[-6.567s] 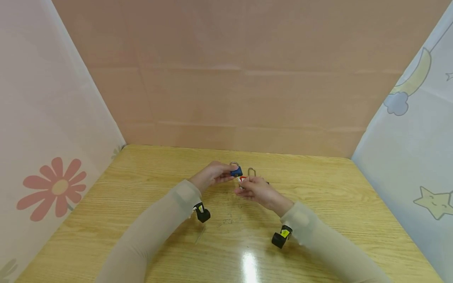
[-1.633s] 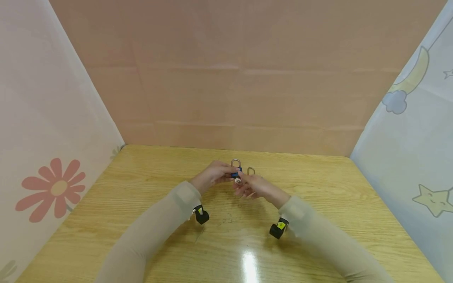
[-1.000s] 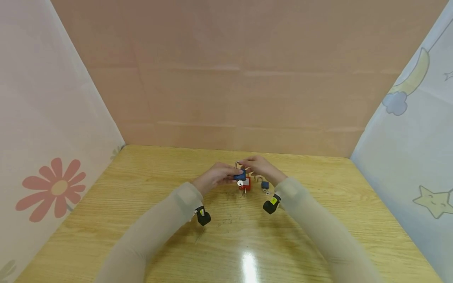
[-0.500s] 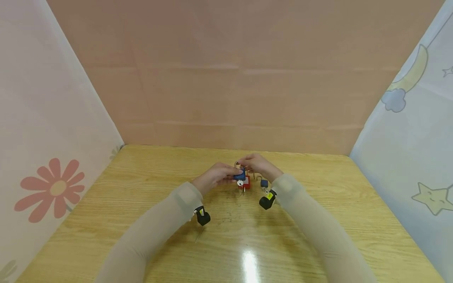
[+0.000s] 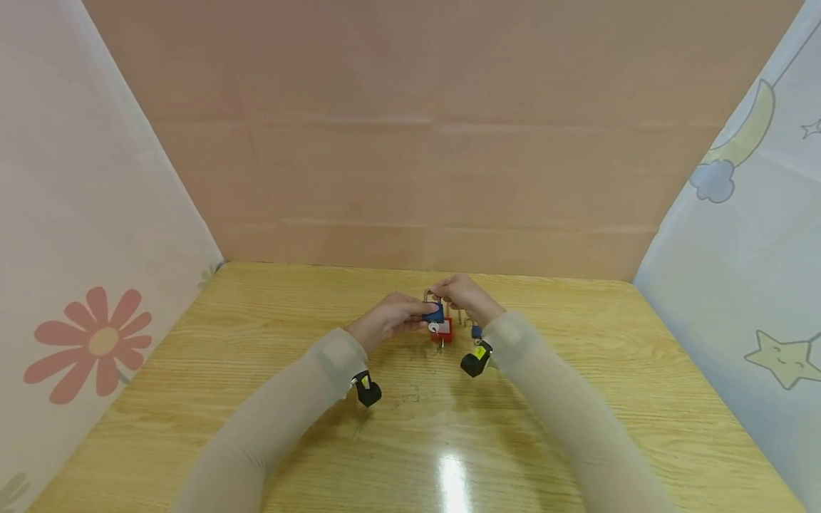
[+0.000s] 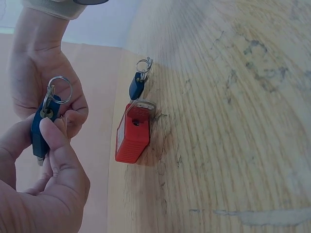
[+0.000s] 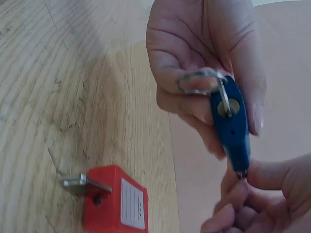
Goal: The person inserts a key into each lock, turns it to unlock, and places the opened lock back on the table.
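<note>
A blue padlock (image 5: 433, 313) is held above the table by the left hand (image 5: 387, 319), thumb on one face and fingers behind. Its metal shackle points up, and the thumb and fingers of the right hand (image 5: 467, 295) pinch the shackle. A key with a split ring (image 7: 199, 81) sits in the keyhole. Just beyond and below the held lock, a red padlock (image 6: 132, 138) with a pale label stands on the table, a key in its keyhole. Right of it lies a smaller blue padlock (image 5: 477, 332) with its keys, partly hidden by the right arm's camera.
The wooden table (image 5: 410, 420) carries dark scuff marks in its middle. A pinkish backdrop (image 5: 410, 178) rises behind it, with patterned cloth walls at both sides. Each wrist wears a small black camera.
The right hand has gone from the key at the padlock's base up to its shackle, uncovering the red and small blue padlocks. The left hand keeps its hold, shifting slightly.
</note>
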A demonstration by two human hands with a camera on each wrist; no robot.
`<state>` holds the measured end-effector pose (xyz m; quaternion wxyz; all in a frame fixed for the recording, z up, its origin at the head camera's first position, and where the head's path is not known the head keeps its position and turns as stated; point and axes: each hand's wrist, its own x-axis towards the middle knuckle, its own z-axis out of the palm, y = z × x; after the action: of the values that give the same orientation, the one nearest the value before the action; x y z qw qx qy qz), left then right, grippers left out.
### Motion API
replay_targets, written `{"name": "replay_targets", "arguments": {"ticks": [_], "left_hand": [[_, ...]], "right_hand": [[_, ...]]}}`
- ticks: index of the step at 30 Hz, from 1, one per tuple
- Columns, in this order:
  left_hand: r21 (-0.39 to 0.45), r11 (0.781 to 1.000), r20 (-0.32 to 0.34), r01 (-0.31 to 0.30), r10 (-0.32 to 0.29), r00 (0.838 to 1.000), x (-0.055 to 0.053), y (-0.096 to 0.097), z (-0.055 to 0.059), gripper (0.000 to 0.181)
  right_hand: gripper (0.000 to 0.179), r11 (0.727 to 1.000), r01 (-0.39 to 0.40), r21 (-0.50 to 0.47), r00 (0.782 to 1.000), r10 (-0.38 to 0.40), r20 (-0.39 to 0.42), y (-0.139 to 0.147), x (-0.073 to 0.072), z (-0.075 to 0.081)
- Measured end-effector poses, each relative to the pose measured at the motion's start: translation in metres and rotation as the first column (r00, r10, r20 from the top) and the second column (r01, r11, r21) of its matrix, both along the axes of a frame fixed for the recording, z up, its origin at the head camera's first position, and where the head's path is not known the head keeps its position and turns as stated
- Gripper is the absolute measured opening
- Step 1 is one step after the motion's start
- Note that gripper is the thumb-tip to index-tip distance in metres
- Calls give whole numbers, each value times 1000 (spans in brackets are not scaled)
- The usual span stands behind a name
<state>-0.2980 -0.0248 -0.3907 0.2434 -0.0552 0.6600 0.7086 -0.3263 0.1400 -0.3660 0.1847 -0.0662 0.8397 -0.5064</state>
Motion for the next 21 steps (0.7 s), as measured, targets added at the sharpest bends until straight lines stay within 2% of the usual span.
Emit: {"name": "replay_targets", "arguments": {"ticks": [5,9,13,17,21], "left_hand": [[4,1000,-2,2,-2,1000,1,-2,0,37],[-1,1000,-14,5,-5,1000,2,-3,0,36],[-13,1000,-26,15,-15,1000,2,-4,0,36],[-24,1000,-30,21,-21,999,2,-4,-1,39],[-28,1000,-31,11,-12,999,2,-4,-1,39]], "right_hand": [[30,997,-76,-14,997,76,1,4,-3,-4],[27,986,-111,-128,992,118,43,9,-5,-9],[32,974,-111,-195,988,130,86,11,-4,-10],[36,972,-95,-216,988,118,95,8,0,-6],[32,976,-64,-208,992,86,96,4,3,-2]]}}
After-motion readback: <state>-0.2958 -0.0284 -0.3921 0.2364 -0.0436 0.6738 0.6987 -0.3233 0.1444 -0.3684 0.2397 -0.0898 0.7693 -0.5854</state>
